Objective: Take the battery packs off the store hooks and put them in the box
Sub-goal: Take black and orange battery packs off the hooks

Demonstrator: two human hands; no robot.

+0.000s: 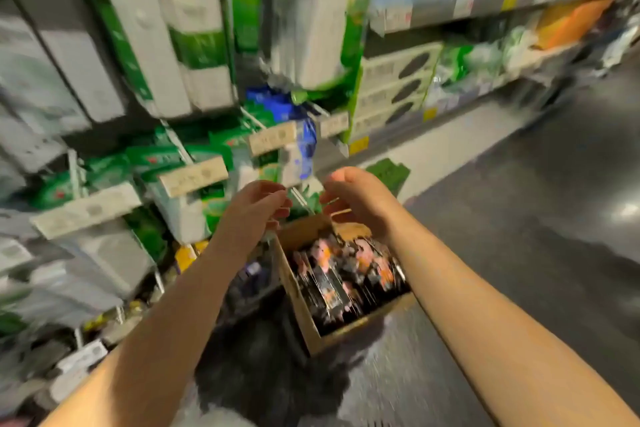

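A blurred view looks down a shop aisle from a person's head, with both bare forearms reaching forward. The left hand (254, 206) and the right hand (356, 199) are raised near each other, just apart, with their fingers loosely curled toward one another. Motion blur hides the fingertips, so it cannot be told whether either hand pinches anything.

Directly below and just beyond the hands, a brown cardboard box (301, 308) stands open on the floor. It is filled with dark battery packs (346, 274) showing pink and orange patches, standing packed together on edge. The right forearm crosses over the box's right side.

To the left of the hands and beyond them runs a display wall (52, 87) of metal hooks (178, 144) carrying green and white packets (156, 163), with pale price tags (194, 175) at the hook ends. A blue and white packet (298, 135) hangs just above the hands. Higher up hang tall white and green boxed goods (194, 28).

To the right of the hands, a dark grey, glossy floor (554, 201) stretches away, catching light reflections. Shelves (485, 7) of blurred goods line the far right side of the aisle. Below the left forearm, near the floor, lie more blurred packets and a dark shape that cannot be identified.
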